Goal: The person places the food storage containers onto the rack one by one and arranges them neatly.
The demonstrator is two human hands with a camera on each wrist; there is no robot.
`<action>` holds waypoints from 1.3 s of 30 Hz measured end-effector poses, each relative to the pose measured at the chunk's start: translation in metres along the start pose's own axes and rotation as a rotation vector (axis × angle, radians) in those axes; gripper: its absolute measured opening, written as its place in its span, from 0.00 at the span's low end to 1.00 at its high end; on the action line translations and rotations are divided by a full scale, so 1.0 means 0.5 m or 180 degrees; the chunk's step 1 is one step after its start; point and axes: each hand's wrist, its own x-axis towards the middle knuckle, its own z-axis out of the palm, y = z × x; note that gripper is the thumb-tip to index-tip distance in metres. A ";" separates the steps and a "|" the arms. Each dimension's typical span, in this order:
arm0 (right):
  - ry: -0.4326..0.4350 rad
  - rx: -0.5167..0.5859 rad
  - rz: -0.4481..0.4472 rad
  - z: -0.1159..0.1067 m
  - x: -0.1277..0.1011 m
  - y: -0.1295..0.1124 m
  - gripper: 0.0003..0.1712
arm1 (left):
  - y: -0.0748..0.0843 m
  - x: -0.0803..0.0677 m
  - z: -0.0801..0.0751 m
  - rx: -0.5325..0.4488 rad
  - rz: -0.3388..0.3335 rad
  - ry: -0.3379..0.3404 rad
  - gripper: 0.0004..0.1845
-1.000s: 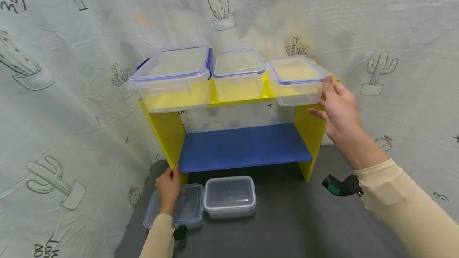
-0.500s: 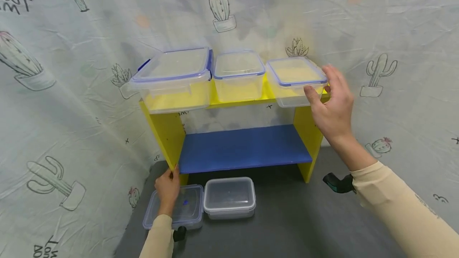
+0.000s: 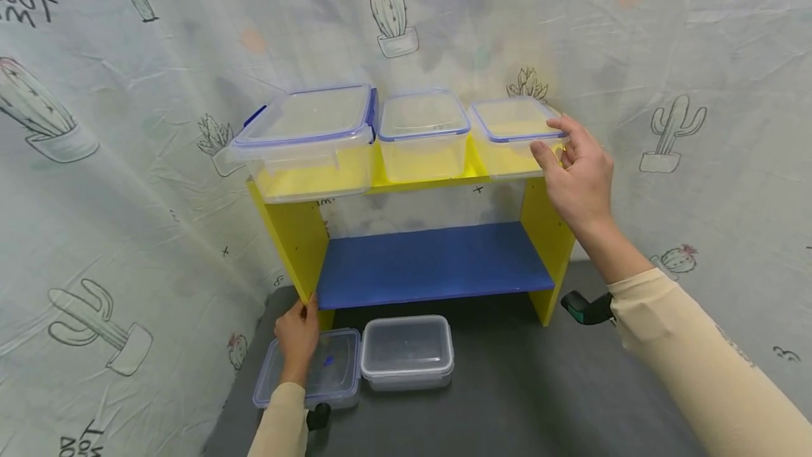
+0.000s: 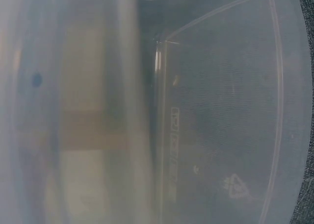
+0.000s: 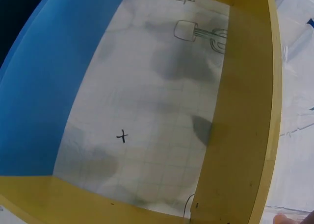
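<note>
- The right hand (image 3: 574,175) is reaching up to the right-hand clear container (image 3: 515,134) on the yellow top shelf (image 3: 419,180); its fingers are lying fairly straight against the container's front right corner and rim, touching rather than wrapping around it.
- That container is sitting at the shelf's right end, just left of the fingertips, with the middle container (image 3: 421,131) just beside it and the large container (image 3: 307,139) farther left.
- The left hand (image 3: 297,337) is resting on the flat lidded box (image 3: 311,369) on the dark tabletop (image 3: 520,400); whether its fingers are curling round the box's far edge I cannot tell.
- Just right of that hand, the small clear box (image 3: 407,351) is touching the flat box.
- Above and behind the left hand, the blue lower shelf (image 3: 434,263) is spanning the yellow side panels (image 3: 298,238).
</note>
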 end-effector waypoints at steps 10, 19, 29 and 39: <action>-0.0098 0.0232 0.0207 0.020 0.025 0.002 0.24 | -0.002 -0.002 -0.003 0.0080 -0.0118 -0.0015 0.20; -0.0116 0.0036 0.0324 0.036 0.045 0.018 0.25 | 0.007 -0.007 -0.008 0.0037 -0.0245 -0.0133 0.20; -0.0340 0.0456 0.0533 0.024 0.050 0.016 0.29 | 0.010 0.001 -0.009 0.0047 -0.0255 -0.0155 0.20; -0.0017 0.0693 0.0850 0.009 0.034 0.025 0.37 | 0.014 0.001 -0.012 0.0058 -0.0214 -0.0164 0.20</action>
